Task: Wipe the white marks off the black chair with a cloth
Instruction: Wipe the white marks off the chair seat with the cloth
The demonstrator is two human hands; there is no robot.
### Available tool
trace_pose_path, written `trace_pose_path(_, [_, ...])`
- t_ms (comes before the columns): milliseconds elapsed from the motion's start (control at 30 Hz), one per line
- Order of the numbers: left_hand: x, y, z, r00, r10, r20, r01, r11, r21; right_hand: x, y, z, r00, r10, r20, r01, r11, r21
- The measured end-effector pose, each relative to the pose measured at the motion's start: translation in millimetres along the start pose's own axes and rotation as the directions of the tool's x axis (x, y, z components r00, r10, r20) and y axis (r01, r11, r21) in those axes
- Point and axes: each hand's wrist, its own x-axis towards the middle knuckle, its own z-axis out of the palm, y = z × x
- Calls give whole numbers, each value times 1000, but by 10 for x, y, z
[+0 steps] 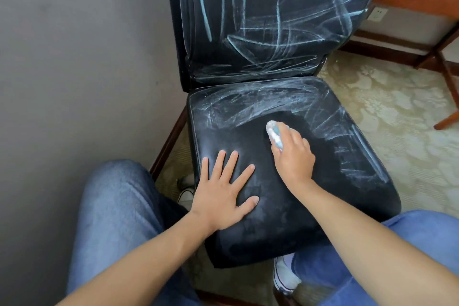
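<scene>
A black leather chair (293,218) stands in front of me. White chalky marks (268,20) streak its whole backrest, and more cover the back and right side of the seat. The seat's front left part looks mostly dark. My right hand (294,154) is closed around a bunched white and pale blue cloth (274,133), which it presses onto the middle of the seat. My left hand (223,191) lies flat on the front left of the seat with its fingers spread, holding nothing.
A grey wall (74,57) runs close along the chair's left side. Patterned beige carpet (397,119) lies to the right, with wooden furniture legs (444,74) at the far right. My knees in blue jeans (116,211) flank the seat's front, and a white shoe (283,276) shows below.
</scene>
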Motion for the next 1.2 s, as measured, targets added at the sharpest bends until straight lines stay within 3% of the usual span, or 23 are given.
trace_pose_path(267, [-322, 125, -141, 984, 8, 181, -19, 998, 59, -392, -21, -143, 1000, 17, 26, -18, 1000, 17])
trace_pose_path(467, [-544, 312, -109, 979, -16, 204, 6, 999, 47, -437, 68, -237, 995, -34, 91, 26, 996, 86])
trace_pose_path(600, [-498, 302, -203, 976, -5, 219, -4, 999, 42, -81, 55, -299, 978, -154, 143, 139, 984, 109])
trace_pose_path(767, [-399, 115, -271, 987, 43, 152, -46, 999, 17, 369, -365, -97, 984, -39, 176, 5, 983, 186])
trace_pose_path(867, [-305, 100, -257, 987, 73, 141, -73, 997, -1, 103, -700, 35, 968, -209, 138, 170, 953, 251])
trace_pose_path(933, [-267, 95, -242, 987, 93, 133, -90, 996, -23, -98, -760, 55, 897, -426, 119, 379, 879, 290])
trace_pose_path(1000, [-260, 68, -233, 990, 126, 69, -125, 992, -24, -11, -627, 39, 830, -551, 92, 524, 825, 211])
trace_pose_path(1067, [-253, 12, -227, 988, 153, -30, -154, 988, -33, 263, -438, 48, 860, -503, 87, 497, 863, 87])
trace_pose_path(1133, [-247, -14, -219, 986, 147, -78, -152, 986, -62, 564, -260, 44, 951, -290, 108, 292, 956, -4])
trace_pose_path(1200, [-244, -9, -216, 991, 125, -39, -128, 989, -80, 771, -196, 40, 990, -79, 113, 80, 997, -7])
